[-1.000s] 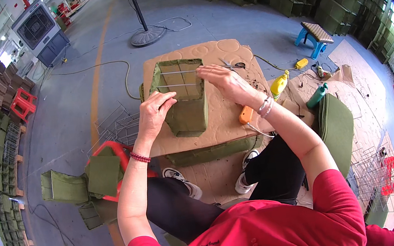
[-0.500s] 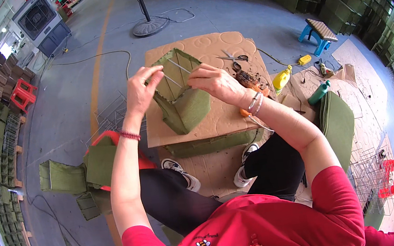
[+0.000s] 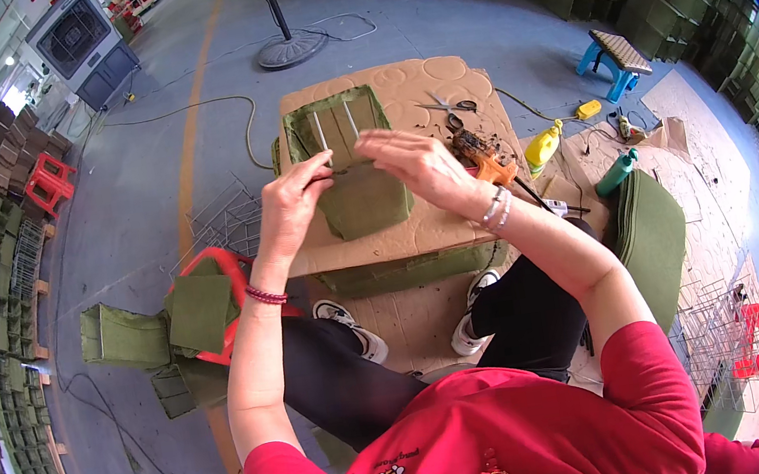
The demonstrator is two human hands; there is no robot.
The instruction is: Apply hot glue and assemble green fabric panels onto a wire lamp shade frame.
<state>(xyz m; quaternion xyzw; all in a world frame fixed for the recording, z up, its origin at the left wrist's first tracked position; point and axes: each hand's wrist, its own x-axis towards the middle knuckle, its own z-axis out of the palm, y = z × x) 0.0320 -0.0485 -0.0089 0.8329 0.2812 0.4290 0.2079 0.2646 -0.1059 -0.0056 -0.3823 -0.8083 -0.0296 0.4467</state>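
A green felt-like box (image 3: 368, 208) sits on the cardboard-topped work surface in front of me, its opening turned away. Two thin white strips run across its inside, a left strip (image 3: 320, 129) and a right strip (image 3: 350, 117). My left hand (image 3: 290, 203) is closed in a pinch at the near end of the left strip. My right hand (image 3: 423, 165) has its fingers pressed together at the near end of the right strip. The fingers partly cover the box's near rim, so the exact grip there is hidden.
Right of the box lie scissors (image 3: 451, 109) and an orange glue gun (image 3: 491, 168). A yellow bottle (image 3: 543, 148), a green bottle (image 3: 616, 173) and stacked green sheets (image 3: 652, 242) stand farther right. Finished-looking green boxes (image 3: 127, 335) rest beside a red stool (image 3: 237, 291) at left.
The box has turned and straightened on the cardboard. The white strips, slanted before, now run nearly parallel away from me. My left hand moved slightly nearer and right; my right hand shifted slightly.
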